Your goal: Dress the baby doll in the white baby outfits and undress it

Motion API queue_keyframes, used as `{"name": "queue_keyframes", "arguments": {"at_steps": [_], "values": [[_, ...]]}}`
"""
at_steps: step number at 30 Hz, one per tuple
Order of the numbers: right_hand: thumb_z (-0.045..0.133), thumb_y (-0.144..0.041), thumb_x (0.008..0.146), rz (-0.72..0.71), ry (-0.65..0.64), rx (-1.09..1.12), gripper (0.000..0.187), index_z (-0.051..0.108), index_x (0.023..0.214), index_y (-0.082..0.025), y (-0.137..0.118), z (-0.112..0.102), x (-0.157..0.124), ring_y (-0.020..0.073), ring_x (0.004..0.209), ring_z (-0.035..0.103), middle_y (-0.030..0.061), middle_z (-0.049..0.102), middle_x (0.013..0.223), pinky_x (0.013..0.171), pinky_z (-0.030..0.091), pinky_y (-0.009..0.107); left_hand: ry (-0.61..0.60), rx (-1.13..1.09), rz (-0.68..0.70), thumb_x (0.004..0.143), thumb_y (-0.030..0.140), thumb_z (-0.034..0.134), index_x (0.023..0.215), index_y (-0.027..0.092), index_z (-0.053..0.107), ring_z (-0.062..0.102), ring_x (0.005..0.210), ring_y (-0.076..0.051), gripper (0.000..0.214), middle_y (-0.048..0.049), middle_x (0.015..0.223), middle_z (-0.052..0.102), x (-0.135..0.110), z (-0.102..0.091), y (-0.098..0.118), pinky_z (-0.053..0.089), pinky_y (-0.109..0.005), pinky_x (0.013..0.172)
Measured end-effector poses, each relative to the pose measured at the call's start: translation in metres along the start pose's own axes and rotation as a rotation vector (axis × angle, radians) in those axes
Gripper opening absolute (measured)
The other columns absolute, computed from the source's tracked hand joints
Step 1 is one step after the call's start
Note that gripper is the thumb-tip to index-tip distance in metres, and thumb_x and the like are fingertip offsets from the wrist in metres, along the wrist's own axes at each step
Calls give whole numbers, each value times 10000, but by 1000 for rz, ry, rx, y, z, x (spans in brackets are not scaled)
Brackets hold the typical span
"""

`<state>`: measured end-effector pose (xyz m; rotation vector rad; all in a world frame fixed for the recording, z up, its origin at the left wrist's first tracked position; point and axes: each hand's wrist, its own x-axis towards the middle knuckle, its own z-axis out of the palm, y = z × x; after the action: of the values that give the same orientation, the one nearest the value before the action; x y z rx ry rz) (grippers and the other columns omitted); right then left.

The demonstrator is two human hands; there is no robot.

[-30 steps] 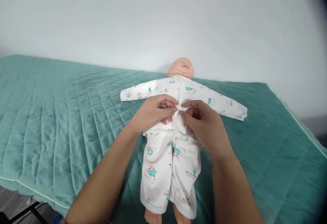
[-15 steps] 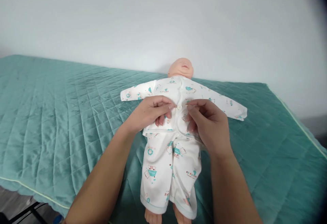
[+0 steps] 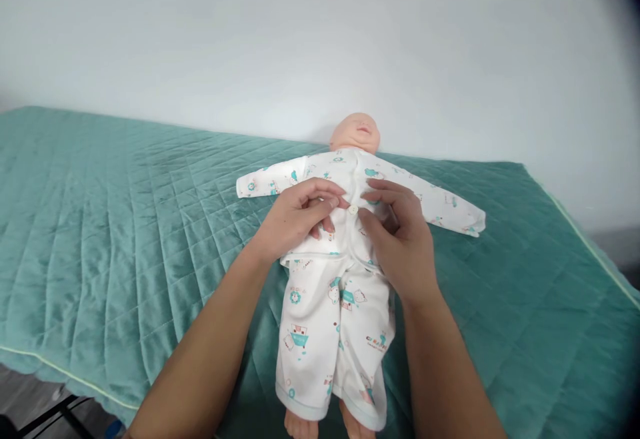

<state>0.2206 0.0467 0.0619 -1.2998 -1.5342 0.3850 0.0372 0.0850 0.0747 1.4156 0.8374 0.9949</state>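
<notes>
A baby doll lies on its back on a teal quilted bed cover, arms spread, dressed in a white printed shirt and matching trousers. My left hand pinches the shirt's front edge left of a small white button. My right hand grips the opposite shirt edge, thumb just below the button. Both hands are closed on the fabric at the doll's chest. The doll's bare feet stick out at the bottom.
A plain pale wall stands right behind the bed. The bed's near edge with light piping runs at the lower left, with a dark frame piece below it. The cover's right edge drops off at the right.
Both hands have shifted slightly up the doll's chest, and the fingers have drawn closer round the button. The doll has not moved.
</notes>
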Motion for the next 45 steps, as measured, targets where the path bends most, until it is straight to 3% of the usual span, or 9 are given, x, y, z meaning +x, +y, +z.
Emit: {"name": "queue_keyframes", "arguments": {"at_steps": [9,11,15,18,21,26,34,45], "values": [[615,-242,892,1,-56,-38,160,654,1044,-275,1,-1,-1,277,1261,546,52,612,1385,904,513,443,-41,35,-9,925,304,596,1086,172,665,645,626,-79,219,-75,1036,749,-1,-1,1,475,-192,516],[626,-249,892,-10,-61,-47,160,647,1049,-273,2,-1,-1,279,1281,534,54,606,1394,945,504,461,23,108,36,939,293,568,1092,179,662,676,709,-105,213,-76,1072,742,-1,2,-1,482,-201,542],[647,-270,902,-33,-38,-63,231,628,1132,-277,5,2,-2,283,1346,499,64,575,1438,1032,480,498,259,448,322,962,238,521,1134,200,666,657,1123,-189,228,-86,1247,692,2,11,-9,547,-276,842],[615,-299,938,-88,-36,-88,338,585,1275,-295,9,4,-1,280,1426,434,67,528,1502,1134,408,543,232,659,502,993,264,495,1263,229,626,530,1358,-229,302,-87,1417,617,6,15,-16,456,-396,1110],[577,-351,975,-113,-69,-134,379,557,1350,-297,13,6,-1,277,1493,354,69,481,1553,1208,324,564,162,771,572,1017,316,464,1395,265,540,418,1471,-241,389,-65,1522,544,11,14,-22,338,-465,1222],[533,-411,1004,-97,-94,-179,388,547,1374,-298,13,6,-2,269,1519,310,62,448,1582,1231,303,565,101,812,488,1034,348,403,1497,298,442,357,1514,-242,467,-37,1545,525,12,12,-24,309,-484,1242],[471,-492,1019,-66,-119,-257,421,551,1391,-311,11,6,-1,293,1523,292,56,428,1592,1229,290,581,97,769,383,1003,297,457,1474,286,475,395,1483,-241,472,-37,1506,566,11,14,-19,321,-478,1239],[482,-487,1014,22,-132,-226,438,530,1428,-352,12,7,-2,287,1501,319,43,365,1623,1214,300,588,102,753,376,1006,302,461,1464,287,489,397,1483,-229,460,-33,1509,562,11,14,-19,324,-465,1236]]}}
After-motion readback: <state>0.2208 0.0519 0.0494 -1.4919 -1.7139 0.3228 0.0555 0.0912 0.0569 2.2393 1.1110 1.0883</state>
